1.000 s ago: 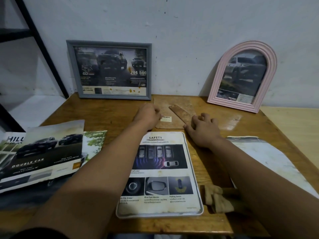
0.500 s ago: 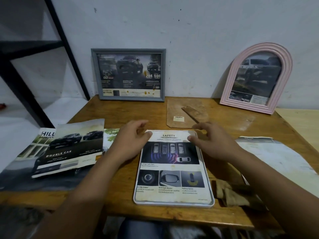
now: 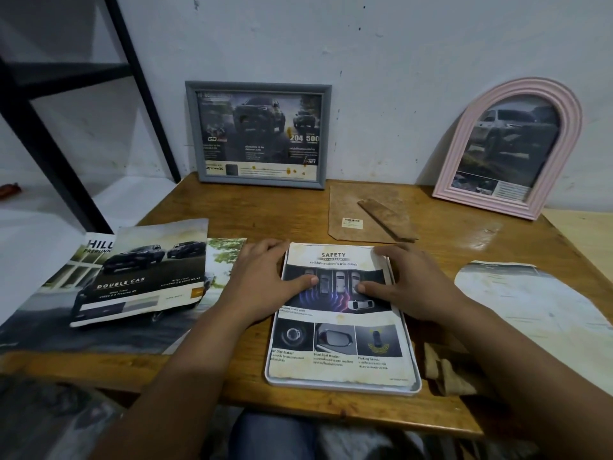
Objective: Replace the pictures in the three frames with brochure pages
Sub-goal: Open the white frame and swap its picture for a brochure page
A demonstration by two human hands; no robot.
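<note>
A white frame lies flat on the wooden table in front of me, with a "Safety" brochure page resting in it. My left hand presses flat on the page's upper left, thumb on the picture. My right hand presses on the upper right corner the same way. A grey frame and a pink arched frame lean on the wall, each showing a truck page. The brown backing board with its stand lies just beyond the white frame.
Brochure pages with dark trucks are spread at the table's left edge. A cut, pale sheet lies at the right. A crumpled brown scrap sits beside the white frame. A black metal shelf stands at the left.
Both hands have drawn back from the backing board and come down on the top of the brochure page in the white frame. My head has moved back.
</note>
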